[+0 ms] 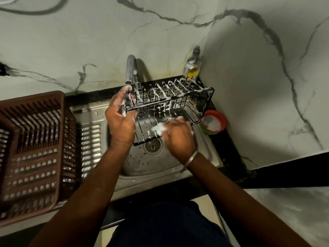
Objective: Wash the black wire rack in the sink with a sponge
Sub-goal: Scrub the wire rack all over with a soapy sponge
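The black wire rack (170,102) is held tilted over the steel sink (142,164), streaked with white foam. My left hand (121,120) grips the rack's left end, fingers curled round its frame just below the tap. My right hand (178,136) holds a foamy sponge (159,128) and presses it against the rack's lower wires. Most of the sponge is hidden by foam and fingers.
A steel tap (131,70) arches over the sink's back edge. A dish-soap bottle (193,65) stands in the corner, and a round tub of soap paste (213,122) sits at the sink's right. A brown plastic basket (33,152) fills the drainboard on the left. The drain (153,145) lies under the rack.
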